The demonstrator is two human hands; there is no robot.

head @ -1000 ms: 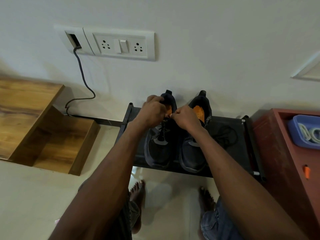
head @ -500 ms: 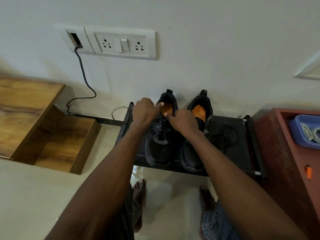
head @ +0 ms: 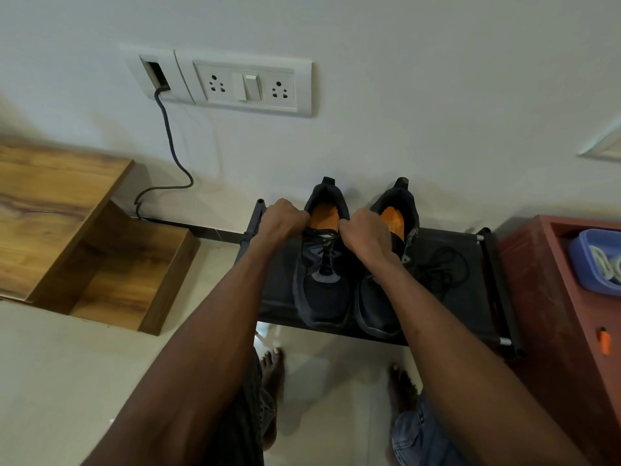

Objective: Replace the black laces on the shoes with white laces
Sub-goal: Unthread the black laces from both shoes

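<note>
1. Both black shoes stand on a low black rack (head: pixel 470 297) against the wall, toes toward the person, so the eyelets face up for unlacing; the left shoe (head: pixel 321 287) keeps its black lace (head: pixel 324 245).
2. The left hand (head: pixel 280 218) and right hand (head: pixel 366 230) sit curled at its collar, apparently each pinching a lace end (fingertips are hidden).
3. A loose black lace (head: pixel 443 267) lies beside the right shoe (head: pixel 386 307); white laces (head: pixel 605 264) wait in a blue tray (head: pixel 581 260).
4. Half a second ago the hands were close together over the tongue; now they are spread apart
</note>
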